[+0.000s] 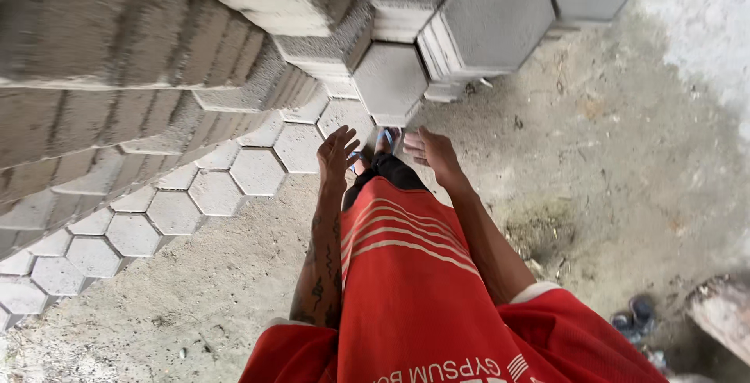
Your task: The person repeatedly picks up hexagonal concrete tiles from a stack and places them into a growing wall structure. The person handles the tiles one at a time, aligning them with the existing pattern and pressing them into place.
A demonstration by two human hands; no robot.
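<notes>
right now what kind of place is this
Probably a paving-block yard or storage shed. Grey hexagonal concrete pavers stand in tall stacks, the floor is bare dusty concrete, and both hands, left hand and right hand, hang open and empty beside a stack.

Dusty concrete floor (625,164) bears stacked hexagonal pavers (234,172).

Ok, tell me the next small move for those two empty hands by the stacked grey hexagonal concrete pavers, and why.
Probably reach both hands forward onto the nearest grey hexagonal concrete paver. The left hand and right hand are open, empty and just short of it, one on each side.
</notes>
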